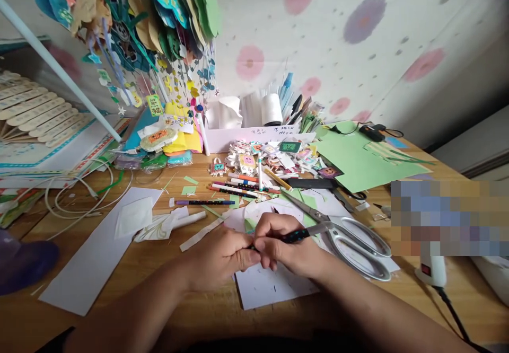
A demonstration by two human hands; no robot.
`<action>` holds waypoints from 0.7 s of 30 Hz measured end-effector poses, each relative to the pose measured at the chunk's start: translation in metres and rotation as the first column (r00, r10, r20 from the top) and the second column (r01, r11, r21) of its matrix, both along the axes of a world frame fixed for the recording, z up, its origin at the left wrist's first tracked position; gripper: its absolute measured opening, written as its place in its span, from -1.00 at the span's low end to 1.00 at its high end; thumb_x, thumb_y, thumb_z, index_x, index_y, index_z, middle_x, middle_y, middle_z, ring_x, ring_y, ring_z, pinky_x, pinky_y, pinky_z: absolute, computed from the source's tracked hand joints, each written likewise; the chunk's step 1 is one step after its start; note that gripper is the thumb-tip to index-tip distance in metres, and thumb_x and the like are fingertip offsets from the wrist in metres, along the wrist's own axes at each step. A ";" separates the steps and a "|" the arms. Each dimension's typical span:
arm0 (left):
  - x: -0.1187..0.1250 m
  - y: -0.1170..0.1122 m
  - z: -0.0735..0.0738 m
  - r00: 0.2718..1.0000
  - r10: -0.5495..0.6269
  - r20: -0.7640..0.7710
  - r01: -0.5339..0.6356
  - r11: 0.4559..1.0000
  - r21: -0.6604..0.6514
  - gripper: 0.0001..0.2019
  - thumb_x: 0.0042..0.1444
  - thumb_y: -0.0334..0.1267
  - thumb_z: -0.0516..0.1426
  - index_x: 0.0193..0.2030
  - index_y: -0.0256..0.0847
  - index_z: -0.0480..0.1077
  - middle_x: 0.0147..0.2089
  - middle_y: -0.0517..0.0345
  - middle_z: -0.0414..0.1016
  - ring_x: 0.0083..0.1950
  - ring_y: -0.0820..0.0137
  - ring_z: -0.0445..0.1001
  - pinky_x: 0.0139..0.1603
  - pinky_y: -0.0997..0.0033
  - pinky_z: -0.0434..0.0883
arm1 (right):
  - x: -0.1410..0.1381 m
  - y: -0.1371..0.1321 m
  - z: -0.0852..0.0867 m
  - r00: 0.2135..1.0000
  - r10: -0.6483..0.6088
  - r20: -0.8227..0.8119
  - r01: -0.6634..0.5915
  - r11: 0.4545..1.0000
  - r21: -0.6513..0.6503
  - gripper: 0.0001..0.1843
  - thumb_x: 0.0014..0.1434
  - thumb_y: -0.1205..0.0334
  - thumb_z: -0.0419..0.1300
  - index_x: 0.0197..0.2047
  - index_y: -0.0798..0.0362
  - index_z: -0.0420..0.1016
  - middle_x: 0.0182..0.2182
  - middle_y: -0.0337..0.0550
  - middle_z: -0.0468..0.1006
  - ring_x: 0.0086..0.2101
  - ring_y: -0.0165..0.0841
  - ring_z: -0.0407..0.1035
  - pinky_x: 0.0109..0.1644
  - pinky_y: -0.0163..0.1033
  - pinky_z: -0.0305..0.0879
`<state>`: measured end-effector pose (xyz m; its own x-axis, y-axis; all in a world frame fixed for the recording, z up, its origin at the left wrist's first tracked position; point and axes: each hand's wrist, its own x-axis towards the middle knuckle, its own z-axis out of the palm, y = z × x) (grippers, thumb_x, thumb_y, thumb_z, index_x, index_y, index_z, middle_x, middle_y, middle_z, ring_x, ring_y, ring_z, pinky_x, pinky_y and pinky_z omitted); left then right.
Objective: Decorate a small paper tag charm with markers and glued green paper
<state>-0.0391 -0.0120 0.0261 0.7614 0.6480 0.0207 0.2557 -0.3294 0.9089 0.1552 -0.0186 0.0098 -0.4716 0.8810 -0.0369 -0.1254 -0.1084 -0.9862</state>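
Head view: the left hand point(220, 255) and right hand point(292, 249) pinch a slim black speckled pen point(297, 235) crosswise, its longer exposed stretch rightward.

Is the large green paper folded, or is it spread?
Spread: the large green paper lies flat on the table, its broad face showing.

The left hand point(222, 252) and right hand point(292, 249) are bare to the fingers point(274, 221), and so are the left forearm point(151, 294) and right forearm point(366, 294). At seven o'clock shows the edge of a black sleeve point(58, 341); at six o'clock, dark cloth point(246, 345), probably the same garment, though shadow blurs it.
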 end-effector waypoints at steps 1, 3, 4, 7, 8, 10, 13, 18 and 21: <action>-0.005 0.002 0.001 0.999 -0.029 -0.030 0.027 0.997 -0.074 -0.58 0.25 -0.02 -0.03 -0.53 -0.21 0.35 -0.56 0.21 0.37 -0.52 0.49 0.30 -0.48 0.52 0.23 | 0.006 0.002 0.003 0.998 -0.056 -0.042 0.057 0.998 0.018 -0.77 0.06 0.10 0.27 -0.50 0.03 0.37 -0.72 -0.33 0.43 -0.75 -0.51 0.22 -0.72 -0.41 0.09; -0.014 0.008 0.001 0.998 0.014 -0.054 -0.024 0.982 -0.185 -0.54 0.25 0.03 -0.05 -0.57 -0.22 0.26 -0.61 0.25 0.24 -0.57 0.52 0.18 -0.54 0.53 0.14 | 0.020 0.008 0.008 0.957 -0.232 -0.173 0.244 0.968 0.052 -0.75 0.03 0.10 0.29 -0.52 0.03 0.35 -0.77 -0.38 0.38 -0.80 -0.53 0.15 -0.76 -0.43 0.03; -0.017 0.011 0.000 0.997 0.060 -0.051 -0.070 0.973 -0.218 -0.55 0.25 0.03 -0.06 -0.56 -0.22 0.26 -0.62 0.27 0.21 -0.58 0.53 0.16 -0.55 0.53 0.13 | 0.026 0.010 0.010 0.918 -0.313 -0.242 0.334 0.941 0.053 -0.74 0.02 0.09 0.30 -0.51 0.02 0.34 -0.78 -0.40 0.36 -0.80 -0.54 0.12 -0.75 -0.43 0.04; -0.016 0.015 -0.007 0.978 0.171 -0.119 -0.187 0.971 -0.148 -0.69 0.25 -0.11 -0.05 -0.35 -0.22 0.38 -0.50 0.24 0.34 -0.49 0.49 0.28 -0.45 0.51 0.22 | 0.034 0.014 0.006 0.911 -0.340 -0.231 0.358 0.933 0.040 -0.76 -0.01 0.06 0.33 -0.38 0.02 0.42 -0.67 -0.35 0.45 -0.72 -0.47 0.26 -0.67 -0.35 0.21; -0.012 0.015 -0.009 0.964 0.211 -0.163 -0.222 0.974 -0.054 -0.74 0.25 -0.16 -0.04 -0.29 -0.20 0.41 -0.44 0.22 0.39 -0.43 0.47 0.32 -0.41 0.50 0.24 | 0.033 0.013 0.001 0.927 -0.327 -0.181 0.341 0.939 0.052 -0.75 -0.01 0.06 0.33 -0.36 0.02 0.44 -0.62 -0.32 0.47 -0.68 -0.45 0.29 -0.64 -0.33 0.23; -0.003 0.011 -0.014 0.926 0.307 -0.220 -0.286 0.950 0.122 -0.79 0.21 -0.18 0.00 -0.32 -0.18 0.40 -0.42 0.23 0.42 -0.38 0.45 0.35 -0.36 0.48 0.23 | 0.027 0.011 -0.009 0.937 -0.345 -0.051 0.349 0.930 0.118 -0.78 0.01 0.10 0.33 -0.40 0.04 0.44 -0.61 -0.32 0.43 -0.65 -0.47 0.27 -0.60 -0.32 0.21; 0.009 0.005 -0.020 0.847 0.399 -0.351 -0.310 0.908 0.283 -0.79 0.03 -0.08 0.18 -0.27 -0.13 0.37 -0.45 0.27 0.40 -0.42 0.41 0.35 -0.41 0.46 0.20 | 0.015 0.007 -0.023 0.897 -0.421 0.136 0.380 0.890 0.253 -0.75 0.00 0.16 0.33 -0.50 0.04 0.35 -0.65 -0.36 0.33 -0.63 -0.49 0.19 -0.55 -0.33 0.13; 0.017 -0.001 -0.028 0.780 0.412 -0.471 -0.194 0.875 0.444 -0.56 -0.17 0.02 0.30 -0.19 -0.15 0.33 -0.33 0.14 0.50 -0.31 0.22 0.46 -0.35 0.34 0.29 | 0.007 0.009 -0.029 0.812 -0.496 0.308 0.350 0.836 0.423 -0.73 0.03 0.20 0.25 -0.55 0.01 0.22 -0.65 -0.35 0.27 -0.59 -0.46 0.14 -0.53 -0.32 0.07; 0.019 -0.001 -0.032 0.759 0.424 -0.494 -0.170 0.861 0.479 -0.62 -0.10 -0.04 0.27 -0.20 -0.17 0.31 -0.29 0.08 0.53 -0.25 0.17 0.50 -0.29 0.28 0.34 | 0.008 0.010 -0.028 0.755 -0.543 0.368 0.334 0.801 0.497 -0.73 0.05 0.22 0.20 -0.58 0.01 0.21 -0.65 -0.35 0.22 -0.58 -0.47 0.09 -0.53 -0.33 0.03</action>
